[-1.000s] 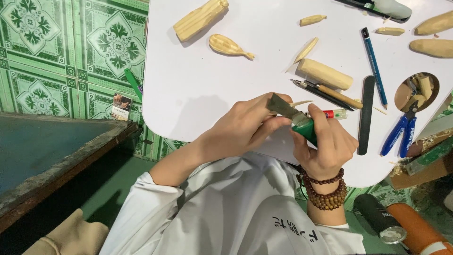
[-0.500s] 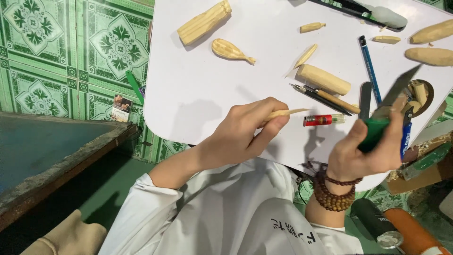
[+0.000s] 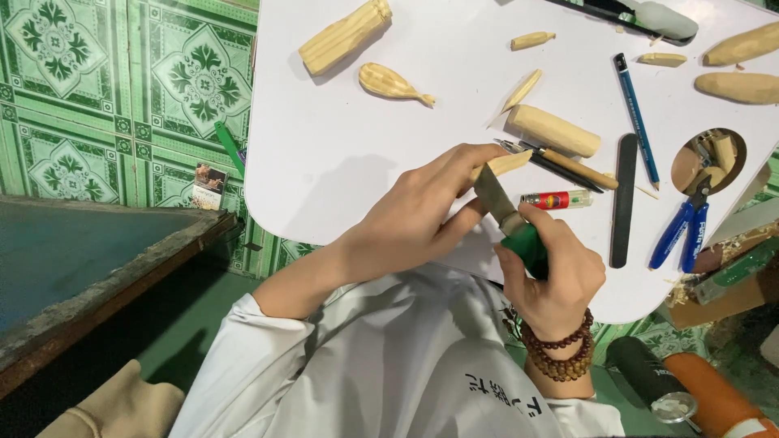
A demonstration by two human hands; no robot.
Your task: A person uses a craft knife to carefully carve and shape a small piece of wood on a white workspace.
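Back from beside the blue pliers (image 3: 680, 231), where it hovered half a second ago, our right hand (image 3: 554, 276) has brought the green-handled knife (image 3: 510, 221) in again, and the blade now lies against the small wood piece (image 3: 505, 165).

We pinch that pale sliver between the thumb and fingertips of our left hand (image 3: 414, 219), which is curled tight around its near end; only the far tip shows, pointing away over the white table (image 3: 341, 162). Our right hand is closed in a fist on the knife handle, thumb up along it, a beaded bracelet (image 3: 560, 353) at the wrist.

Just beyond the right hand's knuckles lies a red lighter (image 3: 556, 199), with a black file (image 3: 624, 199) beside it. Past the sliver's tip sit a rounded wood block (image 3: 553, 130) and two thin tools. Well beyond the left hand rest a carved wooden spoon (image 3: 393, 83) and a ridged wood stick (image 3: 344, 36).

As we judge it, the danger is the blade's nearness to the left thumb and fingers: the piece is thin and held in the air, so a slip off the grain or a sudden split could send the edge into the fingers holding it.
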